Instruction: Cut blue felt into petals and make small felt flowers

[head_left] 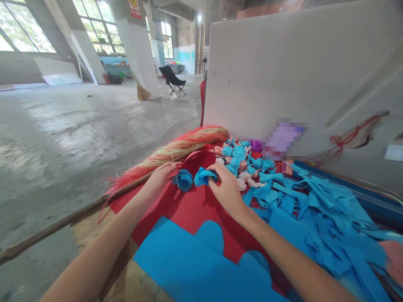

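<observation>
My left hand [160,178] is closed in a pinch on a thin needle, right beside a rolled blue fabric flower [183,180]. My right hand [225,188] is closed on a second folded blue fabric piece [204,176], its fingers curled over it. Both hands work over a red felt sheet [189,207]. A large blue felt sheet with scalloped cutouts [189,260] lies on the red one, near me.
A heap of blue felt scraps [315,209] covers the right. Small blue and pink finished flowers [239,161] sit behind my hands. A broom [163,157] lies along the table's left edge. A white board [299,75] stands behind. A folding chair [173,80] stands far off on the concrete floor.
</observation>
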### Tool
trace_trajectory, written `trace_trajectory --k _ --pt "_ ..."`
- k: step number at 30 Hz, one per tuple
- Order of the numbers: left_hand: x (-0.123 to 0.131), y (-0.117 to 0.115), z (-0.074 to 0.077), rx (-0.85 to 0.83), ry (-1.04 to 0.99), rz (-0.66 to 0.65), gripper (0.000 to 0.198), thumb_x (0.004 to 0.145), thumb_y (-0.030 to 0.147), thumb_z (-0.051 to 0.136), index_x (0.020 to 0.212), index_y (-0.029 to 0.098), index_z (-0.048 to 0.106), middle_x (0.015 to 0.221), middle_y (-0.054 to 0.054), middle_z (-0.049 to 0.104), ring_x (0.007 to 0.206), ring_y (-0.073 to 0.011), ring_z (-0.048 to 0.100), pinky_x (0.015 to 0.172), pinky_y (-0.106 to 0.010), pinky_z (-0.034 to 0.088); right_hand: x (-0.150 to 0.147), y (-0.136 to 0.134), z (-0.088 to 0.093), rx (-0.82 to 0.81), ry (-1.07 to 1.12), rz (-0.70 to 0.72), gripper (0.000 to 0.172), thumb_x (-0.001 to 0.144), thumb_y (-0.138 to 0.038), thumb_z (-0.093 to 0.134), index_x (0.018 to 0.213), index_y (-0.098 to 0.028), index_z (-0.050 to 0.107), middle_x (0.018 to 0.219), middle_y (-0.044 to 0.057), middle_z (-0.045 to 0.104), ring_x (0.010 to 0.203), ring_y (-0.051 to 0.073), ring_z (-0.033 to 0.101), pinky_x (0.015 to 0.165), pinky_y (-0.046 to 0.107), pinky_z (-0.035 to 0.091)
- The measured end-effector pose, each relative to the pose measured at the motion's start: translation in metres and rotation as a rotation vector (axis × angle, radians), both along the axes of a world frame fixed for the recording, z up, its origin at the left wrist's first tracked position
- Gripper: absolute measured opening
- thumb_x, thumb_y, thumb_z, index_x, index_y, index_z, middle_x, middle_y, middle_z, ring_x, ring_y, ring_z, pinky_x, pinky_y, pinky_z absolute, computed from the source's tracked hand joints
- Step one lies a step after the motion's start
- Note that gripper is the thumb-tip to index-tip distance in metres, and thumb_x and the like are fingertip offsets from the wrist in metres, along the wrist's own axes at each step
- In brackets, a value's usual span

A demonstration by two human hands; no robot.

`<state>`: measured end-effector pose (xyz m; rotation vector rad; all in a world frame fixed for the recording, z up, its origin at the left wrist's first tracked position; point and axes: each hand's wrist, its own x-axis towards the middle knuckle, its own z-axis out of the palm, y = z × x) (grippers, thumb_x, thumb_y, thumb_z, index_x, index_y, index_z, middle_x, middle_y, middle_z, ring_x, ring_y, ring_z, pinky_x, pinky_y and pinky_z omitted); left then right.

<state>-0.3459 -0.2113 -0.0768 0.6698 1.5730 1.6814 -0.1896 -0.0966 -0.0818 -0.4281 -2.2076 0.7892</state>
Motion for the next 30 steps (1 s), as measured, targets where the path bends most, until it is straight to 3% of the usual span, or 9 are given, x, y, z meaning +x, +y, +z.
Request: trace_trajectory --k 12,20,30 --pt "0.006 -0.001 0.007 -0.005 -0.013 0.022 0.026 0.074 0.029 0.053 0.093 0.013 0.061 0.117 -0.011 0.056 0.108 -0.0233 0.050 0.083 -0.032 0.040 -0.013 0.018 -0.021 0.232 -0.167 0.148 0.030 0.074 -0.004 0.037 0.097 -0.014 0.053 0.107 0.012 0.054 0.100 0.023 0.051 0.088 0.037 0.042" --pt "0.006 0.000 0.008 -0.008 -0.025 0.026 0.027 0.072 0.029 0.053 0.092 0.012 0.061 0.115 -0.011 0.057 0.102 -0.0223 0.053 0.082 -0.031 0.040 -0.019 0.019 -0.026 0.250 -0.190 0.167 0.031 0.073 -0.003 0.040 0.100 -0.011 0.053 0.106 0.013 0.054 0.102 0.022 0.050 0.092 0.036 0.040" --pt "0.005 0.000 0.005 0.002 -0.019 0.020 0.025 0.074 0.029 0.053 0.091 0.013 0.062 0.115 -0.009 0.057 0.102 -0.0215 0.053 0.080 -0.030 0.042 -0.008 0.028 -0.024 0.221 -0.166 0.175 0.030 0.075 -0.018 0.053 0.105 -0.015 0.052 0.108 0.010 0.057 0.102 0.023 0.051 0.089 0.037 0.042"
